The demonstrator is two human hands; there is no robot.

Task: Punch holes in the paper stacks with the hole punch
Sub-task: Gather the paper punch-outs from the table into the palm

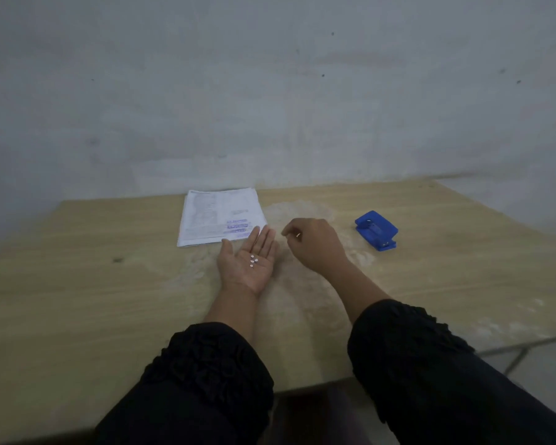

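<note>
Blue and made of plastic, the two-hole paper punch (pixel 377 230) sits well out beyond our right hand (pixel 315 244), on that hand's outer side, and neither hand touches it. Our left hand (pixel 248 262) lies palm up on the pale wood-grain tabletop (pixel 87 271), its fingers (pixel 264 242) stretched out flat and close together, clamped on nothing. Four small white paper dots (pixel 253 260) rest loose in the hollow of that palm, just behind the base of the fingers. Right at the left fingertips lies the stack of white printed sheets with blue stamps (pixel 220 216), its near edge just beside or under them; we cannot tell whether they touch. Our right hand hovers beside the left fingertips, knuckles up, with its fingers curled inward and thumb and forefinger drawn toward each other; whether they pinch anything we cannot tell. Black ruffled sleeves (pixel 212 367) cover both forearms behind the wrists.
</note>
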